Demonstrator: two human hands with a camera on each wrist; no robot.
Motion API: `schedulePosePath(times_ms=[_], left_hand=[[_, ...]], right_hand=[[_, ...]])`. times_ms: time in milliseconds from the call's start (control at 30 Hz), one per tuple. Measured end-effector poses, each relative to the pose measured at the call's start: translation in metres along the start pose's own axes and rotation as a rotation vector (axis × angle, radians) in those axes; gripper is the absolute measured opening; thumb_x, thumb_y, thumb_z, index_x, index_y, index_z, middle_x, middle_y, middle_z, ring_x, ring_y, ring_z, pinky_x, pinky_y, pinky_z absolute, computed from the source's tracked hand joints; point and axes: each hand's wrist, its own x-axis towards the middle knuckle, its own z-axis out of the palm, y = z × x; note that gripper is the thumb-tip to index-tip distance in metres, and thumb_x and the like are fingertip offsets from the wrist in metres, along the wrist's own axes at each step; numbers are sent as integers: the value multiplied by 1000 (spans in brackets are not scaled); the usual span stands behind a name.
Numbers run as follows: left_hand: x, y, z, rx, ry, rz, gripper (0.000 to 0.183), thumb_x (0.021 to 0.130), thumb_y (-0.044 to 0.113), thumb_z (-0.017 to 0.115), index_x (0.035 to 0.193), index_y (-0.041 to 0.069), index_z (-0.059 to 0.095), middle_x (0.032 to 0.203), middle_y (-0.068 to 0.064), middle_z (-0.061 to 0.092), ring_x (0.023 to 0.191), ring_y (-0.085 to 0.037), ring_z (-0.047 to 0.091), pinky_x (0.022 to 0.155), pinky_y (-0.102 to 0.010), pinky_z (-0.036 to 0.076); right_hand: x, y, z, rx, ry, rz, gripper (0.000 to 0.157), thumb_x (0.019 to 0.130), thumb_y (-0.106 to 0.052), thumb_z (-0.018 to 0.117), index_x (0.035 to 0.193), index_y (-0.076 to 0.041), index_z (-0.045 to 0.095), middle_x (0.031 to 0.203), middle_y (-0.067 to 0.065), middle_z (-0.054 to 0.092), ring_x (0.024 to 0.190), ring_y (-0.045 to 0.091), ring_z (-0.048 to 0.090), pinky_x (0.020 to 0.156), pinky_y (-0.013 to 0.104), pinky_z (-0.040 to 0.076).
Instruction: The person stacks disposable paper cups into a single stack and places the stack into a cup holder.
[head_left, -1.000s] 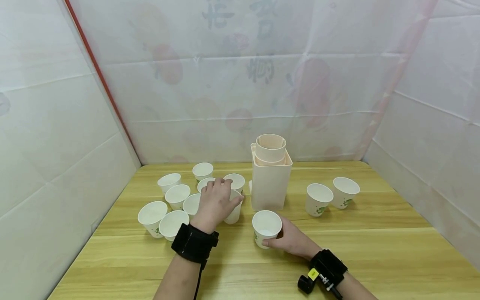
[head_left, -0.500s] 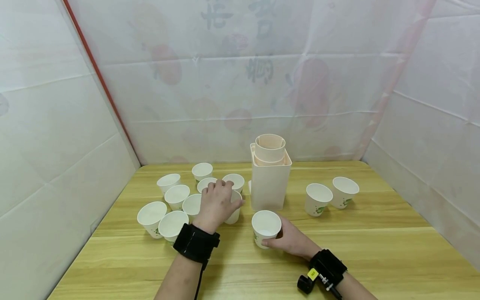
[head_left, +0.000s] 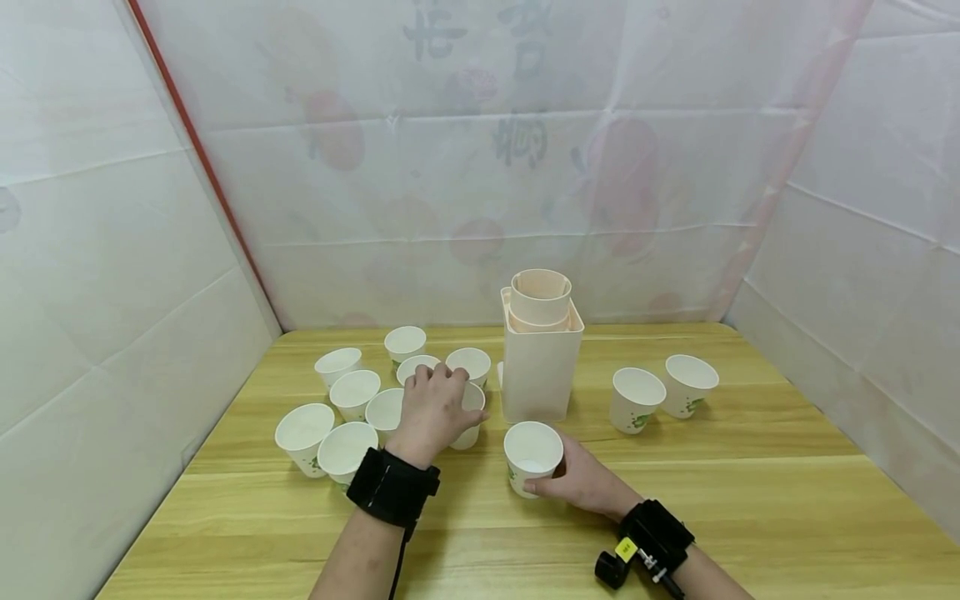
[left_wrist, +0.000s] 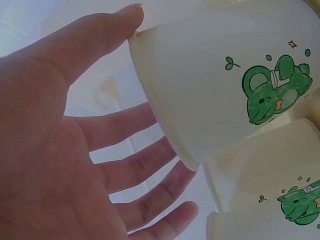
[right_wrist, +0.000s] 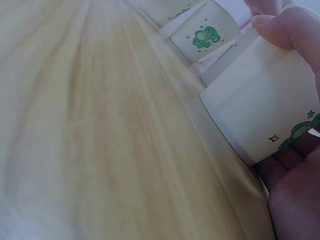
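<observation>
The right hand (head_left: 588, 477) grips an upright cup (head_left: 531, 457) at the middle of the table (head_left: 487, 542) — lightly is best, lest it buckle — while the left hand (head_left: 432, 412), fingers spread at a farther cup (head_left: 467, 435) beside the pale container (head_left: 536, 375), should close evenly.

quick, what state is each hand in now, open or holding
Left hand: open, at a cup's rim.
Right hand: closed, holding another cup.

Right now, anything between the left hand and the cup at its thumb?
Nothing visible. In the left wrist view, the thumb of the left hand is right at the rim of the cup, its fingers reaching behind that rim. Other cups stand beside it, not in between.
</observation>
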Motion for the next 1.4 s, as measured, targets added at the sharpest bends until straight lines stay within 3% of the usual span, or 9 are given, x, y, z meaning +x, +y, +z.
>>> schedulePosePath(times_ms=[167, 433, 600, 833, 1000, 1167, 1267, 1400], left_hand=[[0, 1, -2, -32, -10, -1, 52, 67, 50, 76, 99, 12, 62, 90, -10, 56, 83, -31, 45, 71, -41, 39], [-2, 6, -13, -131, 9, 56, 46, 71, 41, 73, 107, 14, 59, 99, -11, 56, 87, -31, 49, 74, -44, 43], [-4, 11, -25, -197, 111, 124, 44, 74, 35, 70, 110, 13, 57, 101, -11, 58, 86, -29, 53, 70, -42, 46], [-8, 20, -41, -273, 309, 224, 45, 78, 35, 69, 113, 10, 56, 109, -9, 60, 101, -25, 53, 82, -41, 47], [-12, 31, -49, -332, 371, 320, 46, 82, 35, 66, 117, 9, 52, 112, -7, 57, 107, -23, 49, 88, -37, 45], [-17, 42, -52, -369, 351, 387, 46, 87, 39, 60, 121, 11, 49, 115, -6, 55, 108, -21, 47, 85, -35, 46], [-19, 47, -51, -391, 286, 410, 49, 89, 41, 58, 127, 12, 44, 120, -8, 52, 110, -21, 46, 85, -36, 47], [-20, 52, -47, -407, 196, 440, 54, 90, 41, 56, 132, 12, 38, 124, -9, 49, 111, -21, 44, 88, -36, 45]], right_hand=[[0, 0, 0, -1, 1, 3, 63, 78, -20, 73, 131, -16, 38, 121, 9, 50, 110, 21, 47, 94, 37, 40], [0, 0, 0, 0, 1, 0, 63, 78, -20, 73, 131, -17, 38, 121, 8, 51, 110, 20, 48, 94, 37, 40], [0, -1, 0, 11, -5, -4, 63, 78, -19, 73, 131, -16, 38, 122, 8, 51, 110, 21, 48, 94, 36, 40], [0, -1, 0, 14, -8, -3, 63, 78, -19, 72, 131, -17, 38, 121, 8, 51, 109, 21, 49, 93, 37, 41], [0, -1, -1, 14, -19, 2, 62, 79, -17, 72, 131, -16, 37, 120, 8, 51, 108, 22, 50, 91, 37, 42], [-2, -17, -1, 30, -47, -2, 57, 80, -14, 70, 128, -13, 39, 117, 11, 52, 104, 25, 52, 88, 38, 44], [-3, -25, -1, 37, -64, -10, 54, 81, -14, 69, 126, -13, 39, 116, 12, 52, 104, 27, 52, 87, 39, 44], [-3, -20, -1, 48, -81, -35, 53, 82, -13, 67, 127, -15, 38, 117, 12, 51, 105, 29, 51, 86, 39, 45]])
